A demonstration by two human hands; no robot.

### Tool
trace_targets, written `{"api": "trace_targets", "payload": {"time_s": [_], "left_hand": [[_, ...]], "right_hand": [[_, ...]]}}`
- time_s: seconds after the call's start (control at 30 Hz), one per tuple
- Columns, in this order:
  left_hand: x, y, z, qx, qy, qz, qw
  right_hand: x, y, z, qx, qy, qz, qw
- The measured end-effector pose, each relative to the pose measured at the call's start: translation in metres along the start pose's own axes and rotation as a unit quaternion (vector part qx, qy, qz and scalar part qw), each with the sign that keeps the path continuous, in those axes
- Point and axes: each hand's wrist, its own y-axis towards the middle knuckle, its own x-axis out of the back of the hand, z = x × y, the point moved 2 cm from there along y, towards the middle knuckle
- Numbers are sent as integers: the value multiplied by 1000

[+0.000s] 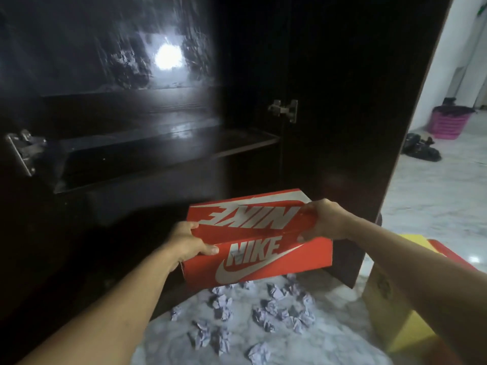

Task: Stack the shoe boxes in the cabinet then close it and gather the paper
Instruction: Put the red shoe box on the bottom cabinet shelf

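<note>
Both hands' fingers grip the orange shoe box ends.

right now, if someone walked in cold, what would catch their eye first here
The bright orange shoe box at centre, gripped at its ends by the left hand and right hand before the dark open cabinet. Next, the crumpled paper balls scattered on the marble floor just below it.

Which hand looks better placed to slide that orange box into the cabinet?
Probably neither alone. The left hand and right hand each grip one end of the orange shoe box, so both would likely push it toward the shelf.
</note>
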Motion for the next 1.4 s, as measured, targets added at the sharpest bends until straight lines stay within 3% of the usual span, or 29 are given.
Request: {"api": "trace_targets", "payload": {"time_s": [0.33,0.43,0.5,0.6,0.73,0.83,0.87,0.93,1.03,1.13,1.2,1.4], "left_hand": [[-30,84,83,62,-36,-33,997],[-34,109,103,61,-39,-49,996],[-37,124,112,66,-42,-58,995],[-41,147,123,75,-47,-68,994],[-49,173,129,53,-51,-89,993],[-59,189,129,34,-47,-109,992],[-63,194,128,24,-32,-122,992],[-69,204,126,-8,68,-169,983],[-76,218,126,-96,248,-233,936],[-81,231,130,-143,296,-241,913],[-82,242,132,-161,312,-234,907],[-77,275,136,-158,428,-118,882]], "right_hand": [[-104,119,-32,-28,6,50,998],[-129,154,-40,-25,61,35,997],[-138,170,-34,-1,14,17,1000],[-159,192,-41,-14,49,47,998],[-183,225,-47,7,10,51,999],[-195,246,-48,31,-22,-5,999],[-196,248,-45,39,-63,-56,996],[-203,251,-33,95,-161,-173,967],[-221,253,-20,176,-209,-228,934],[-238,266,-16,155,-183,-166,956],[-242,274,-18,113,-201,-84,970],[-240,299,-21,50,-162,4,985]]}}
